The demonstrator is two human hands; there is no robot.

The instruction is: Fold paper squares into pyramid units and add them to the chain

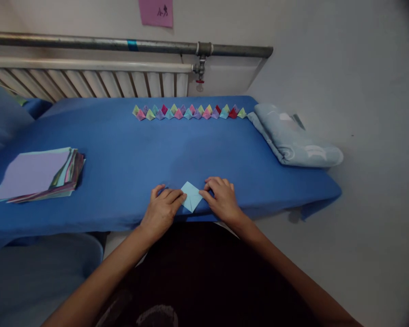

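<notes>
Dark shirt (218,272) at bottom. Left hand (161,210), right hand (223,200) pinch blue paper (191,195) by side corners, lower centre, apparently holding it flat. Stack (37,172) left, folded row (187,114) upper centre: likely kept aside.

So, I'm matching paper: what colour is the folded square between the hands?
The folded square is pale blue, clearest in the head view.

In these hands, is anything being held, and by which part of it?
Yes, the folded light-blue paper: the left hand at its left corner, the right hand at its right.
</notes>
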